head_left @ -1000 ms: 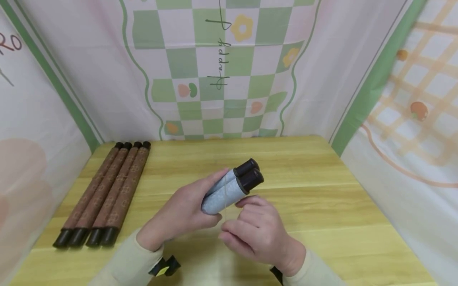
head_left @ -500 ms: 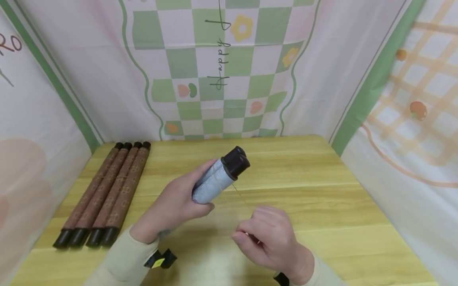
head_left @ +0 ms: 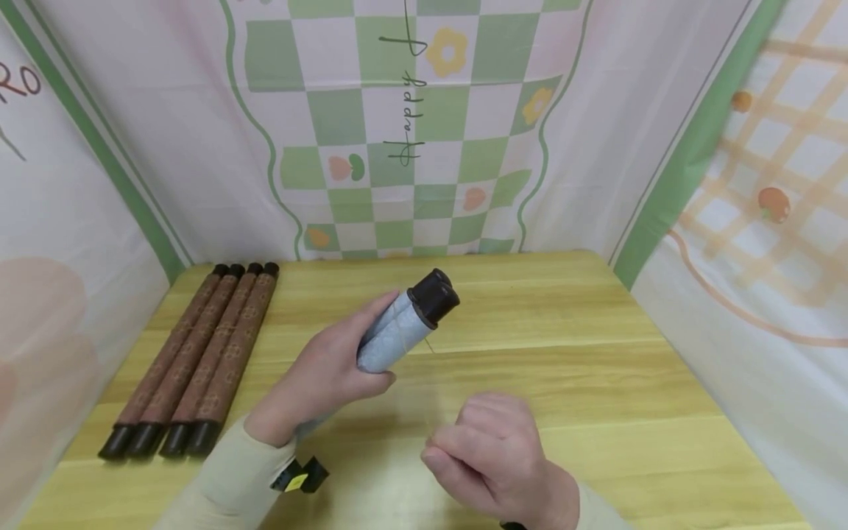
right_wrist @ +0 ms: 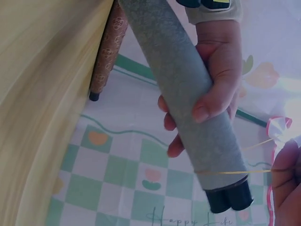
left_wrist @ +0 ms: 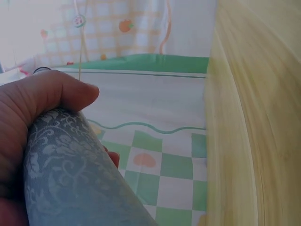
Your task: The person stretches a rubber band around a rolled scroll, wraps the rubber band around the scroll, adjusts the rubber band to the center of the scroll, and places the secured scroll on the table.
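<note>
My left hand grips a pair of light blue patterned scrolls side by side, tilted with their black end knobs pointing up and right. A thin yellowish rubber band crosses the scrolls near those knobs in the right wrist view. It stretches over to my right hand, whose curled fingers and thumb pinch it, apart from the scrolls. From the left wrist, the band runs away beyond the thumb, and the scroll's floral cloth fills the palm. The scrolls' lower ends are hidden in the head view.
Several brown patterned scrolls with black ends lie side by side along the left of the wooden table. Printed cloth curtains enclose the back and both sides.
The right hand has drawn away from the scrolls, down and right, pulling the band out. My left hand has shifted the scrolls slightly up and left; both hands moved little in the last half second.
</note>
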A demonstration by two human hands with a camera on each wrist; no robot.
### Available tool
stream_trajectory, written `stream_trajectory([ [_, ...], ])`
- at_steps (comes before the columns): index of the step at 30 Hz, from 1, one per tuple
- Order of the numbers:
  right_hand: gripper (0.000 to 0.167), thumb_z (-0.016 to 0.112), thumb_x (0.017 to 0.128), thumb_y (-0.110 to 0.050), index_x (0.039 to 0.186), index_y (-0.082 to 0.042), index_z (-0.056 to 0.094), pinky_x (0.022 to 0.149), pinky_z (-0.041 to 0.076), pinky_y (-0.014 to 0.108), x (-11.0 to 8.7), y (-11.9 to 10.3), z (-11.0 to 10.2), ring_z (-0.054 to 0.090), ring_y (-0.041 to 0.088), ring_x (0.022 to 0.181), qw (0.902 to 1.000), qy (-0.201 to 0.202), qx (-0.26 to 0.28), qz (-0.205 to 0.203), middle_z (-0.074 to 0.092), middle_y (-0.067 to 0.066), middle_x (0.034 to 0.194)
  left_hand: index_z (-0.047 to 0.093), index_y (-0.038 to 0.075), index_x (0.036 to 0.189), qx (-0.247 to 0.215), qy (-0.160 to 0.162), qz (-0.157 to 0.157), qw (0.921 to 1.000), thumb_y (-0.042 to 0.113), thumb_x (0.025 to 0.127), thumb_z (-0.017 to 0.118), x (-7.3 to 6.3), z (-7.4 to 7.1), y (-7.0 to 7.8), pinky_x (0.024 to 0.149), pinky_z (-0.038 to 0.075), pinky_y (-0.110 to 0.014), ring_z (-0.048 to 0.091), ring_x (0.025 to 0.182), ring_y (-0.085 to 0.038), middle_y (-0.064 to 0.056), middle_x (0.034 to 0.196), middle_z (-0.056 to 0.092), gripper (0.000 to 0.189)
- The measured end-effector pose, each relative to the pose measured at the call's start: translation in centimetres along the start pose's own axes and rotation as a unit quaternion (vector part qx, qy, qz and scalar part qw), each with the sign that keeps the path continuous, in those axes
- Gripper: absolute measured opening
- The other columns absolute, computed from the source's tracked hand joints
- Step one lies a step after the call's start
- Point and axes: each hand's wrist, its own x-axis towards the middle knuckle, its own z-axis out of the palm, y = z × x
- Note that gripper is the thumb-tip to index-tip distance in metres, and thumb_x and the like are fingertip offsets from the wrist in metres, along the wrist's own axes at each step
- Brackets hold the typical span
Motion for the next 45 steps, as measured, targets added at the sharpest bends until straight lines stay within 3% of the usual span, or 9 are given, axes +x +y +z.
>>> stream_trajectory([
  [8, 0.026, 0.06, 0.103, -0.013, 0.08, -0.002, 0.066, 0.055, 0.025, 0.006, -0.1, 0.0, 0.2, 0.034, -0.001, 0.05, 1.0, -0.001, -0.002, -0.006, 0.042, -0.009, 0.06, 0.032, 0.024, 0.165, 0.028, 0.02, -0.008, 0.9994, 0.019, 0.075, 0.086, -0.3, 0.2, 0.0, 0.079, 0.054, -0.036, 0.063, 0.092, -0.017, -0.004, 0.127, 0.068, 0.104],
  [17, 0.028, 0.056, 0.103, -0.004, 0.076, 0.001, 0.056, 0.053, 0.032, 0.007, -1.6, 0.0, -0.4, 0.04, 0.001, 0.056, 0.9925, 0.033, 0.087, 0.08, 0.047, -0.001, 0.066, 0.029, 0.034, 0.165, 0.0, 0.024, -0.029, 0.9993, 0.022, 0.077, 0.085, -0.6, -0.7, 0.1, 0.074, 0.053, -0.036, 0.062, 0.089, -0.016, -0.003, 0.12, 0.067, 0.105],
  [20, 0.023, 0.054, 0.103, 0.003, 0.08, 0.006, 0.056, 0.051, 0.037, 0.012, -2.8, 0.0, -0.4, 0.042, 0.004, 0.057, 0.9765, 0.066, 0.15, 0.139, 0.051, 0.005, 0.068, 0.029, 0.037, 0.164, -0.002, 0.028, -0.023, 0.9993, 0.022, 0.077, 0.086, -0.8, -0.9, 0.4, 0.073, 0.053, -0.036, 0.061, 0.089, -0.016, -0.002, 0.12, 0.067, 0.106],
  [23, 0.018, 0.048, 0.102, 0.01, 0.086, 0.007, 0.056, 0.056, 0.048, 0.02, -4.1, -0.4, -0.4, 0.048, 0.011, 0.058, 0.9414, 0.102, 0.211, 0.242, 0.051, 0.007, 0.068, 0.029, 0.036, 0.164, 0.0, 0.038, -0.005, 0.9993, 0.021, 0.076, 0.086, -1.0, -0.9, 0.6, 0.074, 0.053, -0.036, 0.062, 0.09, -0.015, -0.001, 0.121, 0.066, 0.107],
  [33, 0.047, 0.014, 0.109, 0.001, 0.094, -0.011, 0.056, 0.07, 0.057, 0.026, -4.3, -0.6, -1.3, 0.029, 0.019, 0.051, 0.7269, 0.17, 0.488, 0.452, 0.031, 0.003, 0.064, 0.035, 0.02, 0.163, 0.01, 0.09, 0.099, 0.9909, 0.016, 0.073, 0.089, -1.7, -0.4, 0.8, 0.083, 0.058, -0.039, 0.064, 0.101, -0.016, -0.005, 0.132, 0.066, 0.105],
  [35, 0.05, 0.012, 0.113, -0.009, 0.094, -0.015, 0.058, 0.072, 0.057, 0.024, -4.1, -0.6, -1.7, 0.028, 0.016, 0.054, 0.663, 0.179, 0.546, 0.48, 0.032, 0.0, 0.066, 0.035, 0.016, 0.163, 0.018, 0.099, 0.121, 0.9875, 0.015, 0.072, 0.09, -1.8, -0.3, 0.8, 0.084, 0.059, -0.04, 0.065, 0.103, -0.017, -0.008, 0.134, 0.065, 0.105],
  [40, 0.052, 0.015, 0.116, -0.03, 0.103, -0.011, 0.062, 0.085, 0.058, 0.023, -3.7, 0.0, -2.3, 0.032, 0.008, 0.067, 0.4438, 0.22, 0.727, 0.476, 0.041, -0.006, 0.077, 0.037, 0.01, 0.161, 0.045, 0.115, 0.182, 0.9754, 0.01, 0.071, 0.089, -2.0, 0.0, 1.1, 0.083, 0.059, -0.039, 0.065, 0.102, -0.019, -0.012, 0.132, 0.066, 0.104],
  [42, 0.053, 0.018, 0.116, -0.034, 0.109, -0.009, 0.063, 0.089, 0.057, 0.024, -3.5, 0.3, -2.4, 0.033, 0.007, 0.071, 0.3701, 0.227, 0.777, 0.457, 0.045, -0.006, 0.081, 0.039, 0.008, 0.16, 0.057, 0.119, 0.205, 0.9698, 0.009, 0.071, 0.09, -2.0, 0.2, 1.2, 0.082, 0.059, -0.039, 0.065, 0.101, -0.019, -0.012, 0.129, 0.066, 0.102],
  [45, 0.052, 0.02, 0.115, -0.036, 0.117, -0.007, 0.063, 0.09, 0.057, 0.023, -3.1, 0.5, -2.4, 0.039, 0.006, 0.074, 0.3226, 0.224, 0.808, 0.438, 0.057, -0.005, 0.088, 0.04, 0.006, 0.158, 0.071, 0.116, 0.232, 0.9633, 0.009, 0.071, 0.089, -2.0, 0.4, 1.3, 0.085, 0.059, -0.039, 0.065, 0.104, -0.02, -0.012, 0.131, 0.066, 0.1],
])
